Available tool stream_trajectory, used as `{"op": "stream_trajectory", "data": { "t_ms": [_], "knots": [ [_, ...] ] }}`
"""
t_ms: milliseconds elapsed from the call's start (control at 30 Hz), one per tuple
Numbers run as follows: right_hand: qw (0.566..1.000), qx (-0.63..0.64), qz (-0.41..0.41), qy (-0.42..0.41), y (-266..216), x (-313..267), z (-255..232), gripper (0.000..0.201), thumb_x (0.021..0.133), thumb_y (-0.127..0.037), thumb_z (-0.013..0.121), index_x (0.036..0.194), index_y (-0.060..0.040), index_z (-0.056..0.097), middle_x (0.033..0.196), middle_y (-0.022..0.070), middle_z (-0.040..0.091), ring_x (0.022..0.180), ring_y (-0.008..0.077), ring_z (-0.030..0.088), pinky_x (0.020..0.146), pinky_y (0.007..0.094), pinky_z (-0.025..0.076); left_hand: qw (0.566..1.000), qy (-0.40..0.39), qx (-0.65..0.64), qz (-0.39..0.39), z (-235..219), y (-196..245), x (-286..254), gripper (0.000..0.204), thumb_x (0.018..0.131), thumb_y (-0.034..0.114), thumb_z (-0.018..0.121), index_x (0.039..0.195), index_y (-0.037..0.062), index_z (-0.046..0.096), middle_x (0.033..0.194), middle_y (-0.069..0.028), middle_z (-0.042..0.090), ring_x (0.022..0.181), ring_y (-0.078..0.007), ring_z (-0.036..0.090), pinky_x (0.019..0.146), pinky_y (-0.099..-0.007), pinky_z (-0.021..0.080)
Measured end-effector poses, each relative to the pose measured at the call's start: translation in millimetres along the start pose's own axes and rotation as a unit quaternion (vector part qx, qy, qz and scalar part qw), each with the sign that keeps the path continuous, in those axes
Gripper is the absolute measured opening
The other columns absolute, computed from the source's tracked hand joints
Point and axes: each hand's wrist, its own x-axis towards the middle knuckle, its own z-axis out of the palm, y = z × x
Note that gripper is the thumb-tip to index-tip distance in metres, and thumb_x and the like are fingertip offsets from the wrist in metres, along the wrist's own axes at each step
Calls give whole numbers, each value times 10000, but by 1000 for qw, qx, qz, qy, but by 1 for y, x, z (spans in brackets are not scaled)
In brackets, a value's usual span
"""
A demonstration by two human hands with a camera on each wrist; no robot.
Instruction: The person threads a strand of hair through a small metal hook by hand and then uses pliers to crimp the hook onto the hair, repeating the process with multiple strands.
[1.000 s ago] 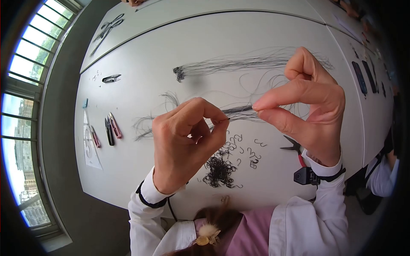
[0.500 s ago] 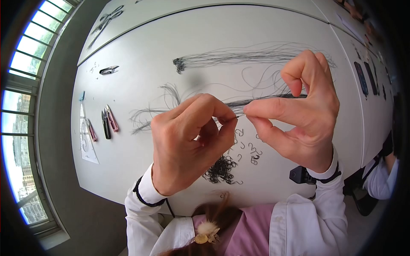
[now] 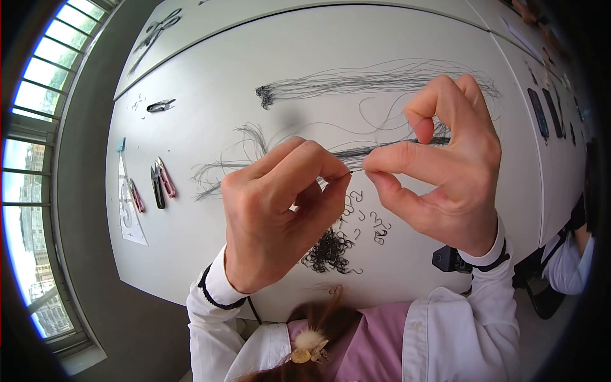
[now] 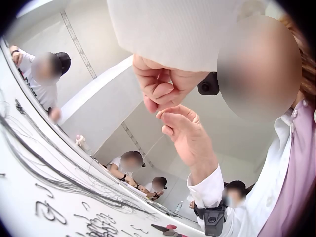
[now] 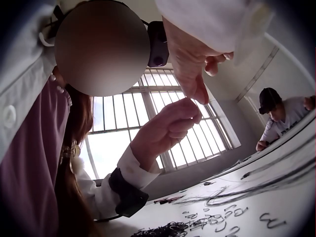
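My left hand [image 3: 273,210] pinches a thin dark strand [image 3: 351,172] between thumb and index finger, its dark tip just showing at the fingertips. Right beside it, the thumb and index fingertips of my right hand [image 3: 452,172] come together at the strand, other fingers bent and raised. Most of the strand is hidden by the fingers. Both hands are above the table in the left wrist view. Behind them lies a bundle of long dark strands [image 3: 356,153]. Below is a pile of small black curled pieces [image 3: 328,251], several loose hook-shaped ones [image 3: 380,230] beside it.
A second strand bundle [image 3: 331,86] lies farther back, its knotted end leftward. Thread snips [image 3: 158,184] in black and pink, a clear set square [image 3: 129,213] and scissors [image 3: 154,37] lie left. Red-handled pliers [image 4: 168,229] lie near the right arm. Other people sit around the table.
My right hand has moved left and slightly down, bringing its fingertips close to the left hand's. The left fingertips have shifted slightly right. Over the last half second, both hands barely move.
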Motion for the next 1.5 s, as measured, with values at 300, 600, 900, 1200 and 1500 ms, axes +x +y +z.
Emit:
{"op": "stream_trajectory", "data": {
  "t_ms": [300, 600, 900, 1200, 1500],
  "knots": [
    [977, 192, 76, -44, 4, -4, 4, 264, 529, -67, 774, 783, -92, 707, 734, 21, 390, 687, 148, 399, 589, 260, 322, 1000, -2, 4, 14, -3, 2, -2, 136, 698, -82, 651, 761, 24, 594, 668, -28, 533, 501, -91, 526, 436, -221, 388],
    [950, 274, 143, -48, 4, -8, 13, 125, 610, -32, 716, 720, -63, 663, 673, -12, 439, 652, 105, 404, 577, 241, 315, 998, -1, 51, 44, -2, 3, -4, 152, 690, -62, 679, 774, 35, 598, 666, -28, 536, 498, -104, 518, 431, -230, 384],
    [923, 299, 226, -89, 3, -7, 13, 70, 636, -57, 658, 672, -67, 599, 661, -41, 446, 613, 65, 341, 563, 227, 261, 999, -13, -16, -35, 2, 2, -3, 146, 698, -46, 697, 774, 28, 597, 692, -26, 613, 465, -69, 546, 420, -203, 386],
    [928, 291, 216, -90, 4, -8, 16, 70, 639, -48, 659, 666, -65, 596, 657, -44, 470, 608, 65, 350, 558, 229, 266, 999, -24, -12, -44, 1, 2, -2, 118, 709, -108, 666, 756, -19, 603, 674, -10, 599, 544, -30, 542, 495, -160, 419],
    [912, 334, 226, -79, 4, -7, 10, 145, 634, -26, 710, 769, -68, 678, 670, -41, 478, 638, 59, 358, 576, 220, 261, 999, 0, -18, -30, -1, 3, -2, 135, 693, -132, 626, 736, -10, 589, 719, -19, 604, 562, -24, 518, 487, -158, 393]
  ]
}}
